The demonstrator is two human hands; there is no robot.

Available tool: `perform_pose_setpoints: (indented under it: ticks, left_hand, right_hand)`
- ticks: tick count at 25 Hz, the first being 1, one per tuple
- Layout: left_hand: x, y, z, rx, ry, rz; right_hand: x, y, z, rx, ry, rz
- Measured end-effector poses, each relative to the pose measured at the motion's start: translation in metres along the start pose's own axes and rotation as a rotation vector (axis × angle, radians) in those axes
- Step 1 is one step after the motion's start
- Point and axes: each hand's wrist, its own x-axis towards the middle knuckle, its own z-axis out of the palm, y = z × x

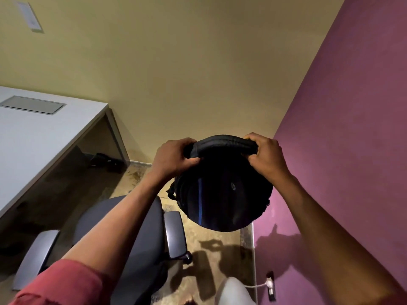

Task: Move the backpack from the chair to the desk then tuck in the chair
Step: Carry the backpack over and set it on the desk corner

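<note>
We hold one black backpack [222, 194] in the air by its top handle, left hand [174, 158] and right hand [265, 154] each in a closed grip. One chair [141, 234] sits at seven o'clock, two armrests showing; one worktop [33, 137] at nine o'clock.

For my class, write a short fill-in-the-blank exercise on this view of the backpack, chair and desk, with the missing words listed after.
1. Both the left hand and the right hand grip the backpack's ____.
2. The backpack hangs in the air, to the ____ of the chair.
3. The wall nearest the backpack is ____ in colour.
4. The desk stands on the ____ side of the view.

Missing words: handle; right; purple; left
</note>
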Motion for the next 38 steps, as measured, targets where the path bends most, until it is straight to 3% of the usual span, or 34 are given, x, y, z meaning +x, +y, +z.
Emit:
perform_pose_setpoints:
  ticks: [8, 20, 31, 38]
  left_hand:
    - [0.072, -0.031, -0.022, -0.04, 0.127, -0.105]
    - [0.185, -0.078, -0.051, 0.063, 0.32, -0.248]
    - [0.252, -0.117, -0.073, 0.164, 0.544, -0.41]
    - [0.292, -0.184, -0.1, 0.211, 0.607, -0.553]
  right_hand:
    - [0.111, -0.008, 0.03, 0.008, -0.022, -0.105]
    - [0.3, -0.016, 0.089, 0.152, -0.194, -0.346]
    - [0.427, -0.063, 0.138, 0.21, -0.235, -0.57]
    - [0.505, -0.112, 0.21, 0.254, -0.331, -0.664]
